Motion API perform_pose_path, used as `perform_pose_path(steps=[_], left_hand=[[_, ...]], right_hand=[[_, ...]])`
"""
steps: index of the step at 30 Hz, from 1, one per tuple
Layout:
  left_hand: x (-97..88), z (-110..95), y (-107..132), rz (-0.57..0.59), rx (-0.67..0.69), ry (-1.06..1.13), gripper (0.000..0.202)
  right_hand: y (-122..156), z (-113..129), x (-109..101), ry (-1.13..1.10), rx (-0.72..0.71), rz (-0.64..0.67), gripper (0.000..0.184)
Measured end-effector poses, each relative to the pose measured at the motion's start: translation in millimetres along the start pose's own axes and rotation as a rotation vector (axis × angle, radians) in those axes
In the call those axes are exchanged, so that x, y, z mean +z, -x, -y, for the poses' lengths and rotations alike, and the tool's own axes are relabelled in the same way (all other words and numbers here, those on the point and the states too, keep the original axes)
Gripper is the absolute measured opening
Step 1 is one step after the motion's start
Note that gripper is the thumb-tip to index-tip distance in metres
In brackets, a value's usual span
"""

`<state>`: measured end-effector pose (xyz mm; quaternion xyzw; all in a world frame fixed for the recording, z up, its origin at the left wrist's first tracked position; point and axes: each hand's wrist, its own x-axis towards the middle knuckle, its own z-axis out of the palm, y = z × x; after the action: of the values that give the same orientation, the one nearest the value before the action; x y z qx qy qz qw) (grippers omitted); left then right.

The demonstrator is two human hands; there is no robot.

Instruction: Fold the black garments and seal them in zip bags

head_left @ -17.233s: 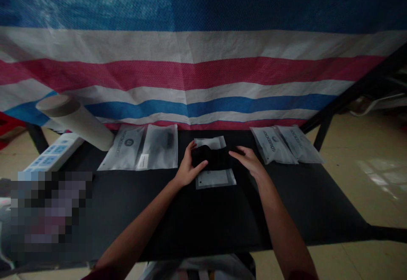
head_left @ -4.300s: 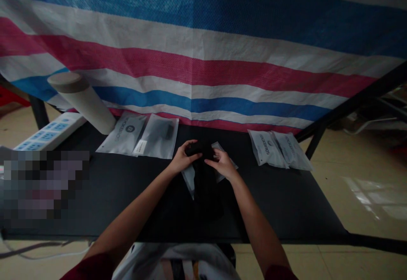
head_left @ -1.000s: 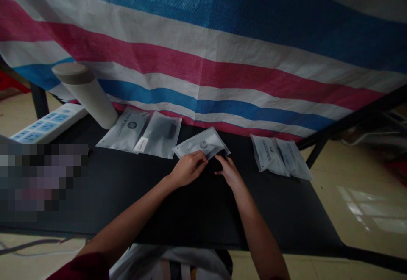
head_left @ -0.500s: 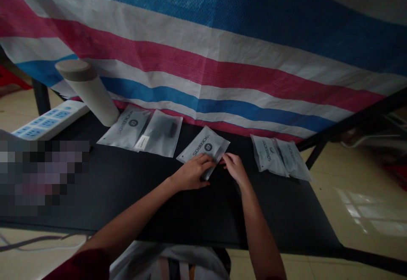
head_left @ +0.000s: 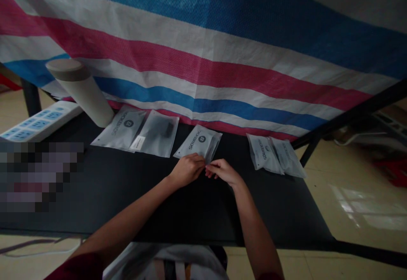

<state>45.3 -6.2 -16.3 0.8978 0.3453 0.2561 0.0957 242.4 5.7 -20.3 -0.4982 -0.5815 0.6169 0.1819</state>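
Striped tarpaulin point(head_left: 203, 68) hangs behind a black table point(head_left: 280, 212)

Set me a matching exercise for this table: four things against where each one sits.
Things:
1. White power strip
2. Beige cylindrical tube
3. Translucent plastic bag with a dark round logo
4. Two overlapping translucent plastic bags

Places:
A. Right side of the table, apart from the hands
B. Under the fingertips of the left hand
C. Tilted, top end toward the left
D. Far left corner of the black table

Pairs: 1-D, 2-C, 3-B, 4-A

A frosted logo-printed plastic bag point(head_left: 197, 141) lies flat, something dark inside.
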Motion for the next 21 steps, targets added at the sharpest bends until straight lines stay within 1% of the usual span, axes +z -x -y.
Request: perform_pose_path(steps=[4, 7, 10, 13, 15, 18, 21], left_hand=[[-3.0, -3, 0, -0.023, 0.036, -0.002, 0.022], [-2.4, -9, 0, -0.019, 0.071, 0.013, 0.022], [0.4, -21, 1, -0.019, 0.101, 0.073, 0.024], [5.6, -40, 5, -0.018, 0.125, 0.164, 0.026], [11.3, -55, 9, -0.006, 0.164, 0.233, 0.026], [21.5, -73, 15, 0.012, 0.225, 0.299, 0.024], [27.3, -78, 15, -0.024, 0.197, 0.323, 0.022]], right_hand=[[-1, 6, 3, -0.114, 0.025, -0.086, 0.033], [-2, 4, 3, -0.137, 0.02, -0.117, 0.033], [-4, -1, -1, -0.153, 0.006, -0.183, 0.036], [-6, -6, -10, -0.196, -0.005, -0.273, 0.037], [-6, -10, -22, -0.228, -0.007, -0.381, 0.039], [-2, -15, -43, -0.271, -0.013, -0.615, 0.042], [9, -21, -66, -0.363, -0.051, -0.804, 0.043]])
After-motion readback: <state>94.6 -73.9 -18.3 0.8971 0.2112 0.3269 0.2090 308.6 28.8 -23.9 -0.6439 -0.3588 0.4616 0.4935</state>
